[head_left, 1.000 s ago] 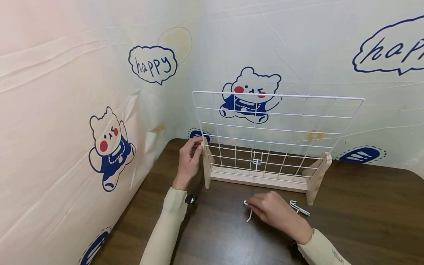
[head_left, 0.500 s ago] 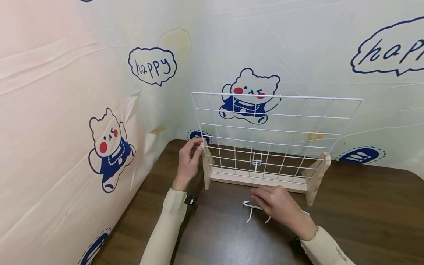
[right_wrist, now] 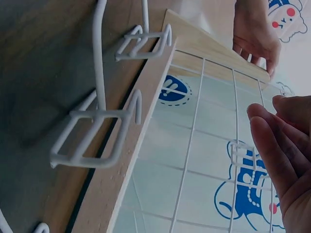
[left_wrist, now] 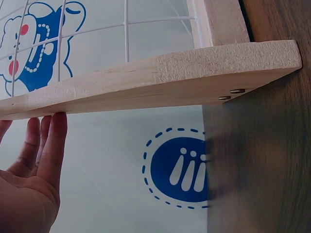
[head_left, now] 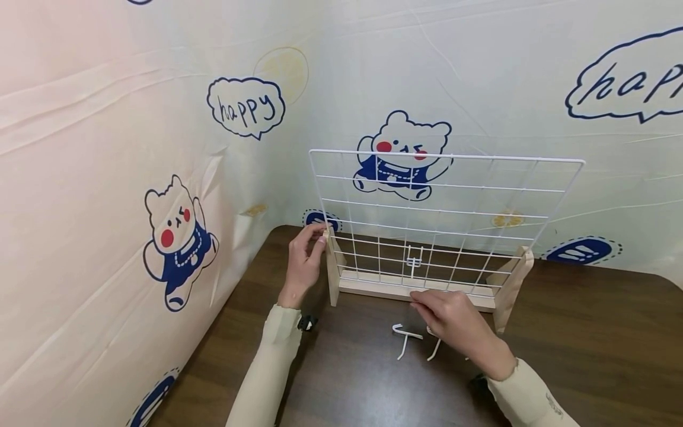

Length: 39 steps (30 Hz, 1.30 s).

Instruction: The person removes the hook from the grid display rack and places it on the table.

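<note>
In the head view my left hand (head_left: 304,261) is at the top of the rack's left wooden upright (head_left: 333,276). The left wrist view has its fingertips touching the outer face of that upright (left_wrist: 126,87), fingers fairly straight. My right hand (head_left: 453,314) hovers before the rack's wooden base; its fingers and thumb are loosely bent near each other, nothing visible between them in the right wrist view. Below it lie white wire hooks, one uncovered hook (head_left: 407,335) and another hook (head_left: 434,350) partly hidden by the hand. One white hook (head_left: 413,261) hangs on the white wire grid (head_left: 448,156).
The grid leans back between the left upright and a right wooden upright (head_left: 514,287), above a wooden base bar (head_left: 373,288). The rack stands on a dark brown table (head_left: 347,367). Printed cloth (head_left: 256,178) encloses the table's back and left.
My right hand has moved away from the left hook, rightward then up toward the rack's base, uncovering the hook on the table. My left hand stays at the upright.
</note>
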Each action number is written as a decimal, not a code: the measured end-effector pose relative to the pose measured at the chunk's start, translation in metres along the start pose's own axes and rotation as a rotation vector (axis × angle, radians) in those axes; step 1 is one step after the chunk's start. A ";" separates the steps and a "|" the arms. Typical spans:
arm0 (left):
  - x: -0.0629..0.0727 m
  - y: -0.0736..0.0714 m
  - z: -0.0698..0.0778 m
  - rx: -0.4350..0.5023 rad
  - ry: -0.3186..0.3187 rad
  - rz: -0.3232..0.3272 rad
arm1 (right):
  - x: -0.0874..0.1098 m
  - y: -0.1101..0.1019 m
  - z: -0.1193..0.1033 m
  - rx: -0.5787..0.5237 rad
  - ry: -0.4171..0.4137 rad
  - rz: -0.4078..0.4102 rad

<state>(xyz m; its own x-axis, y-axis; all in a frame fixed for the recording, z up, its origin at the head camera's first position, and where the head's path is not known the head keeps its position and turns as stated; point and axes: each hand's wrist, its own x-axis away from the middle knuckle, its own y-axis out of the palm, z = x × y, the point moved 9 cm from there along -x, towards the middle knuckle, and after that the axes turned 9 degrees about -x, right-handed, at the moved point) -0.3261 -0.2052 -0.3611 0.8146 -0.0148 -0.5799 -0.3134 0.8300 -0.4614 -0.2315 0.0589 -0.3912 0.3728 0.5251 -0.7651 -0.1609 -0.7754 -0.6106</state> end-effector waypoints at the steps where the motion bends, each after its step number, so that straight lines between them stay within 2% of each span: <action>1: 0.000 0.000 0.000 -0.001 0.000 0.000 | 0.000 -0.001 0.000 0.002 -0.003 0.005; 16: 0.002 -0.001 0.000 -0.004 0.012 0.010 | -0.009 -0.012 0.009 0.029 0.019 0.037; 25: -0.001 -0.001 0.005 0.004 0.029 0.019 | -0.013 -0.019 0.018 0.032 0.029 0.079; 39: -0.001 -0.002 0.006 -0.003 0.032 0.021 | -0.022 -0.013 0.025 0.013 0.062 0.078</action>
<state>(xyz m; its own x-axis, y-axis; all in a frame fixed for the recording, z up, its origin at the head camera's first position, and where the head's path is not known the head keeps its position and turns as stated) -0.3233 -0.2033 -0.3553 0.7918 -0.0153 -0.6106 -0.3317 0.8287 -0.4508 -0.2606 0.0661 -0.3719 0.4145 0.4404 -0.7963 -0.2031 -0.8082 -0.5527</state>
